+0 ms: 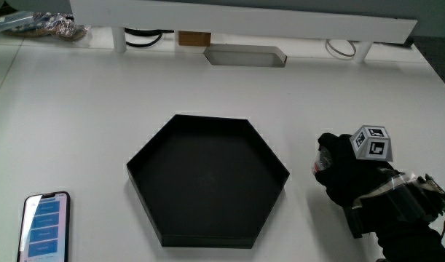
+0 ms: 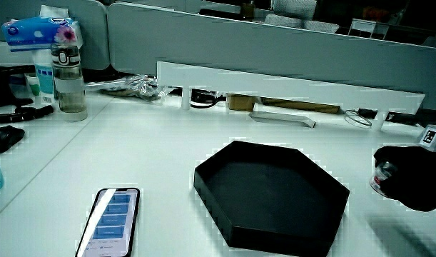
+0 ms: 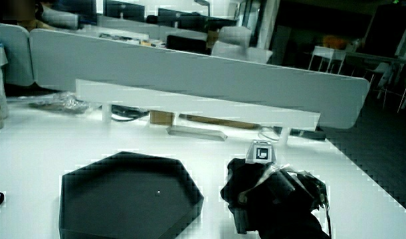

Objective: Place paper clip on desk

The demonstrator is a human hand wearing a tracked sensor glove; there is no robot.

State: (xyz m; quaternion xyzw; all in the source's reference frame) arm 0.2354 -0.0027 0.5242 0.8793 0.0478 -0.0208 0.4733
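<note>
The gloved hand (image 1: 353, 175) rests on the white table beside the black hexagonal tray (image 1: 207, 182), with the patterned cube (image 1: 372, 143) on its back. Its fingers are curled around a small pale and reddish thing (image 1: 322, 161), which I take for the paper clip; most of it is hidden by the glove. In both side views the hand (image 2: 410, 177) (image 3: 269, 189) sits low at table level next to the tray (image 2: 275, 193) (image 3: 123, 192). The held thing (image 2: 379, 177) shows at the fingertips in a side view. A tiny pale speck (image 3: 157, 193) lies in the tray.
A phone (image 1: 45, 225) (image 2: 112, 220) lies screen up near the person's edge, beside the tray. A long white riser shelf (image 1: 244, 18) stands near the partition, with a flat white piece (image 1: 244, 56) in front of it. A bottle (image 2: 68, 82) and a tissue pack (image 2: 39, 32) stand at the table's corner.
</note>
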